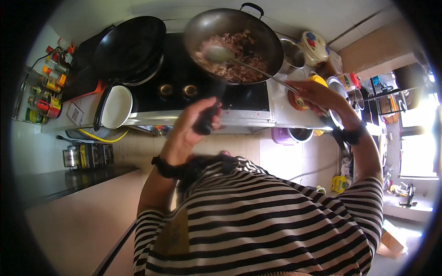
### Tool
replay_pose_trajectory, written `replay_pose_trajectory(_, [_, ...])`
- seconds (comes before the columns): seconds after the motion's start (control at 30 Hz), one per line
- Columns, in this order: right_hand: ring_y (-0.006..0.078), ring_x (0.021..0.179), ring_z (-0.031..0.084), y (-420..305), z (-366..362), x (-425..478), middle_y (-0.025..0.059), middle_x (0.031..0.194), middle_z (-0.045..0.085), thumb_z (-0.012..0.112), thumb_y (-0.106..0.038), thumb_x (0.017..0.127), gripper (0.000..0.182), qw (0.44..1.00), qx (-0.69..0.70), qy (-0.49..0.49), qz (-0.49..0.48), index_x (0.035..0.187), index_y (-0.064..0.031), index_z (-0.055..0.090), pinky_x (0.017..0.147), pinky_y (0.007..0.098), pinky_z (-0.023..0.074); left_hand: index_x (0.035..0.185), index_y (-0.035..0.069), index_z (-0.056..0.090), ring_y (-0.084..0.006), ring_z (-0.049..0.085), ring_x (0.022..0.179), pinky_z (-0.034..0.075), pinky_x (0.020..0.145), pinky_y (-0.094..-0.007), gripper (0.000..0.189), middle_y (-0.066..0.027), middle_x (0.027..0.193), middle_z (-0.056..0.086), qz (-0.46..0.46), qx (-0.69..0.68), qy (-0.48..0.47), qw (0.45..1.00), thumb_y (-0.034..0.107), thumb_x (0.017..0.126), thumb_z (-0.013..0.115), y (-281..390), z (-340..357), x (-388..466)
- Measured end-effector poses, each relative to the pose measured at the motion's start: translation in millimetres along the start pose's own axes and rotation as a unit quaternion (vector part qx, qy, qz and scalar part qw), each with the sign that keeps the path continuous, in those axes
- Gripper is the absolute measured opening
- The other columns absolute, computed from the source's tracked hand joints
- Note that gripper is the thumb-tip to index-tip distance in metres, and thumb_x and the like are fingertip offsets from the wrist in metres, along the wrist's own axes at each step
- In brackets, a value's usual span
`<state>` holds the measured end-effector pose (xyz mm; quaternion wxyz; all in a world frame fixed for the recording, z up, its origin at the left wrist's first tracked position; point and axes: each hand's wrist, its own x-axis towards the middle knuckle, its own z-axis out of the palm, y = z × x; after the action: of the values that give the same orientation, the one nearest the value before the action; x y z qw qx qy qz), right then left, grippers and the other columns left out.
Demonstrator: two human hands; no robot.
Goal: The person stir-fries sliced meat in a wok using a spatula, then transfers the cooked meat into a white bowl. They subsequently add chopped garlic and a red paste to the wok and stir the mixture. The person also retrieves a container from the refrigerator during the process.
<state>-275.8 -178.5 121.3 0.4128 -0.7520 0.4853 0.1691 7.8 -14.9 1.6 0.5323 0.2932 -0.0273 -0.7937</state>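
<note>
A large metal wok sits over the cooktop, with chopped, browned meat spread across its bottom. My left hand is closed around a thick black handle at the wok's near side. In my right hand is the long shaft of a metal ladle. The ladle's bowl, blurred, rests in or just above the meat at the wok's left half. Whether it touches the meat cannot be told.
Left of the wok, a black pan covers part of the black glass cooktop. A white-lined saucepan stands at the counter edge. Seasoning bottles line the far left. A metal pot and a flowered lidded pot stand to the right.
</note>
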Motion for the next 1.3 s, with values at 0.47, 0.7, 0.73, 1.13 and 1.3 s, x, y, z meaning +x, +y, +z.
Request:
replay_pose_trajectory(0.47, [0.0105, 0.048, 0.056, 1.8, 3.4, -11.0, 0.0097, 0.077, 0.063, 0.041, -0.016, 0.095, 0.041, 0.993, -0.063, 0.049, -0.086, 0.136, -0.0121, 0.037, 0.041, 0.0245, 0.0455, 0.105, -0.004, 0.050, -0.0106, 0.049, 0.060, 0.040, 0.049, -0.0213, 0.035, -0.0086, 0.081, 0.054, -0.019, 0.010, 0.006, 1.000, 0.023, 0.086, 0.060, 6.6, -1.6, 3.1])
replay_pose_trajectory(0.7, [0.0282, 0.090, 0.061, 28.5, -27.0, -5.1, 0.0114, 0.112, 0.059, 0.050, -0.009, 0.085, 0.036, 0.805, -0.415, 0.375, -0.196, 0.120, -0.0082, 0.053, 0.075, 0.0347, 0.0488, 0.106, -0.004, 0.049, -0.0112, 0.048, 0.059, 0.039, 0.049, -0.0217, 0.037, -0.0086, 0.082, 0.053, -0.018, 0.028, -0.010, 0.999, 0.023, 0.084, 0.062, 9.7, -9.9, 5.8])
replay_pose_trajectory(0.73, [0.0281, 0.088, 0.061, 18.3, -30.2, -22.6, 0.0112, 0.111, 0.059, 0.051, -0.011, 0.085, 0.034, 0.840, -0.380, 0.373, -0.104, 0.118, -0.0109, 0.055, 0.075, 0.0353, 0.0489, 0.106, -0.004, 0.049, -0.0113, 0.048, 0.059, 0.038, 0.049, -0.0218, 0.037, -0.0086, 0.083, 0.053, -0.015, 0.026, -0.011, 0.999, 0.023, 0.084, 0.061, 8.2, -12.6, 5.4])
replay_pose_trajectory(1.13, [0.0244, 0.075, 0.059, 6.8, 11.3, -155.5, 0.0113, 0.081, 0.053, 0.059, -0.001, 0.078, 0.043, 0.799, -0.485, 0.357, 0.008, 0.118, -0.0179, 0.057, 0.066, 0.0376, 0.0480, 0.110, -0.003, 0.046, -0.0126, 0.050, 0.059, 0.040, 0.050, -0.0233, 0.036, -0.0092, 0.082, 0.052, -0.027, 0.025, -0.026, 0.999, 0.022, 0.086, 0.058, 8.1, -12.0, 5.7])
replay_pose_trajectory(1.3, [0.0294, 0.086, 0.060, 25.7, 21.7, -51.9, 0.0140, 0.097, 0.060, 0.061, -0.008, 0.079, 0.040, 0.894, -0.305, 0.305, -0.120, 0.119, -0.0075, 0.054, 0.074, 0.0386, 0.0489, 0.111, -0.004, 0.046, -0.0113, 0.048, 0.057, 0.040, 0.048, -0.0225, 0.038, -0.0089, 0.082, 0.053, -0.008, 0.046, -0.026, 0.999, 0.023, 0.086, 0.059, 7.6, -13.6, 8.1])
